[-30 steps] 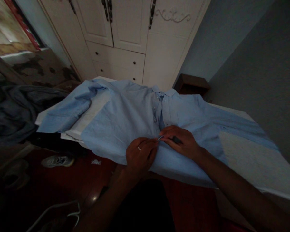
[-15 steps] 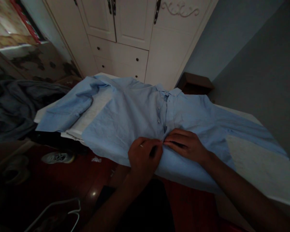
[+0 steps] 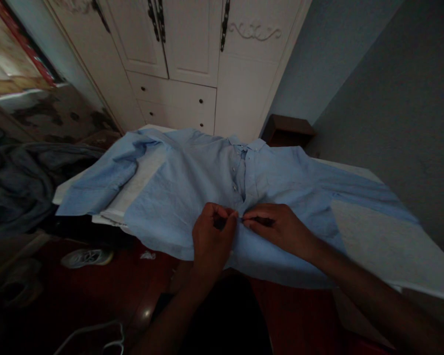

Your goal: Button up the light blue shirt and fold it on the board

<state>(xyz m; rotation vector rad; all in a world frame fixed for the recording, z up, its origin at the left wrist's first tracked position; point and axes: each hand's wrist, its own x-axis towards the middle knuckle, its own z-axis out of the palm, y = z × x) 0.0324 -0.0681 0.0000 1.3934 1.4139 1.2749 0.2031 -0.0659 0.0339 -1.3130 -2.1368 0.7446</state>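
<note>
A light blue long-sleeved shirt (image 3: 192,172) lies spread, front up, across a pale board, its collar (image 3: 246,144) at the far side. Along the upper front the placket (image 3: 240,180) gapes, with a few small buttons showing. Lower down the placket, my left hand (image 3: 213,236) pinches the shirt between thumb and forefinger. Close beside it on the right, my right hand (image 3: 276,224) also pinches the fabric, fingertips nearly meeting the left ones. Whether a button is between the fingertips is too small to tell.
The pale board (image 3: 377,236) shows at the right. Behind it stands a white wardrobe (image 3: 192,59). Dark grey clothing (image 3: 15,187) is heaped at the left. A shoe (image 3: 87,257) lies on the red floor, and a white hanger (image 3: 91,331) is at the lower left. A brown box-like piece (image 3: 288,129) stands behind.
The view has shifted, so the scene sits slightly lower and further left. Both hands stay pinching the shirt's placket; a small gap now shows between the fingertips.
</note>
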